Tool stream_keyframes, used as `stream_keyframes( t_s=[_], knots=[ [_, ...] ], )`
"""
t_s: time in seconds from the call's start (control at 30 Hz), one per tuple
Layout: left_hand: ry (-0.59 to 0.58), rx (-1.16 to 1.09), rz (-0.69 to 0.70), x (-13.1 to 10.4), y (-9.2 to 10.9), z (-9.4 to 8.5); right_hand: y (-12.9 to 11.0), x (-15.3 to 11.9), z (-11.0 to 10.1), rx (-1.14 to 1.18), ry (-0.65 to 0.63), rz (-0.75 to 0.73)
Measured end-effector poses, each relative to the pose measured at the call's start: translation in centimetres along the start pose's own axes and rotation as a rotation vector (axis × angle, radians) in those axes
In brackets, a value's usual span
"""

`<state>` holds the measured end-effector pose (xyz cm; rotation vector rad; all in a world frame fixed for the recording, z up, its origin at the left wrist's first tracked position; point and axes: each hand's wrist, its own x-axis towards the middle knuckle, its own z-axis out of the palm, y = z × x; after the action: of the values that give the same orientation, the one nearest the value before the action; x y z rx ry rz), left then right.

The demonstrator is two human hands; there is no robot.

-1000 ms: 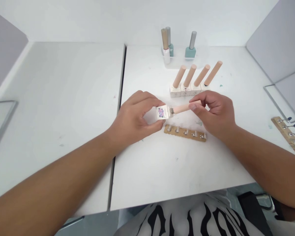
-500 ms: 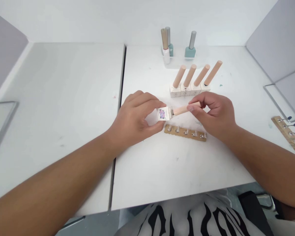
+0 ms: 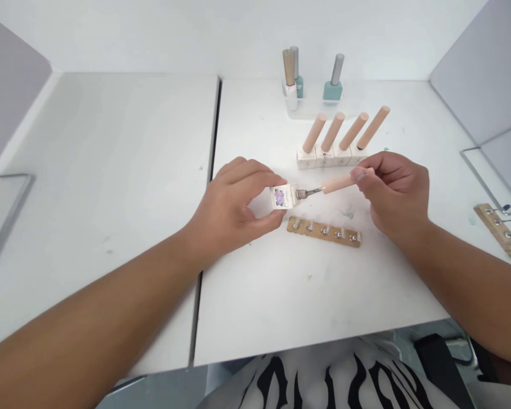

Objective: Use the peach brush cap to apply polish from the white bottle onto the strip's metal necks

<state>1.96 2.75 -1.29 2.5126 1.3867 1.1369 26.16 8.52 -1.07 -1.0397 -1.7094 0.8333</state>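
My left hand (image 3: 234, 207) grips a square white nail polish bottle (image 3: 281, 196) with a purple flower picture, tipped so its neck points right. In my right hand (image 3: 394, 190), thumb and fingers pinch the long peach cap (image 3: 343, 182) of that bottle. A thin brush stem runs from the cap to the bottle's neck, its end inside or at the opening. Below the bottle lies a short wooden strip (image 3: 323, 232) bearing several small metal holders with clear tips. Just behind my right hand stands a row of several white bottles (image 3: 323, 158) with peach caps.
At the back, a clear tray (image 3: 313, 109) holds teal bottles (image 3: 333, 91) and a white bottle with a tan cap (image 3: 289, 71). Another wooden strip (image 3: 500, 233) with dark-tipped pieces lies at the right edge. A dark seam (image 3: 215, 119) divides the white tabletop.
My right hand has moved right, drawing the peach cap away from the bottle, so the brush stem now shows. My left hand keeps the bottle in nearly the same place.
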Motion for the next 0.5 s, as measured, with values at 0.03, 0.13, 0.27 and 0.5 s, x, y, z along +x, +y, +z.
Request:
stream_keyframes(
  t_s=[0.03,0.13,0.27,0.5],
  knots=[
    [0.001,-0.005,-0.004,-0.03,0.00,-0.04,-0.04,0.05,-0.02,0.008,0.004,0.010],
    [0.006,-0.032,-0.022,-0.18,-0.03,-0.13,-0.32,0.14,-0.09,0.032,0.018,0.057],
    [-0.008,-0.052,-0.059,-0.40,-0.16,-0.20,-0.71,0.08,-0.18,0.081,0.019,0.154],
    [0.008,-0.059,-0.033,-0.40,-0.44,-0.30,-0.39,-0.13,-0.42,0.175,-0.063,0.089]
  ],
)
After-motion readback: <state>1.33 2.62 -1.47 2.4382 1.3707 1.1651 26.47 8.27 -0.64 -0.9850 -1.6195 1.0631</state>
